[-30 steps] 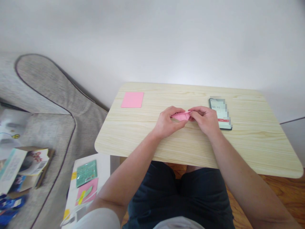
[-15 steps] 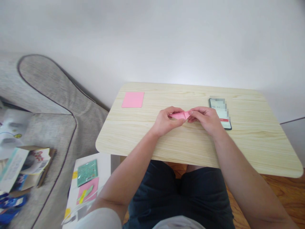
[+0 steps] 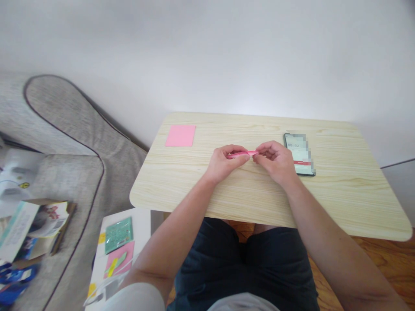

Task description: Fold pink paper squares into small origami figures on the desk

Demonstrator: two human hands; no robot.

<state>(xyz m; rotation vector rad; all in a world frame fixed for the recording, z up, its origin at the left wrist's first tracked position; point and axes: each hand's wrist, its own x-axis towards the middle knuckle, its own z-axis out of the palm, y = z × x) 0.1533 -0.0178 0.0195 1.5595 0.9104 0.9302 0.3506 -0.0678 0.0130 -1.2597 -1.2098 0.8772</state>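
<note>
Head view: slim folded pink paper (image 3: 243,153)

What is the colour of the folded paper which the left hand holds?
The folded paper is pink; it shows best in the head view.

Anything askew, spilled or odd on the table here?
One oddity: blocky pixels run along the right edge of the phone, likely image masking rather than damage. Nothing looks spilled on the table. No tear shows in the folded pink paper, though the left hand hides part.
</note>
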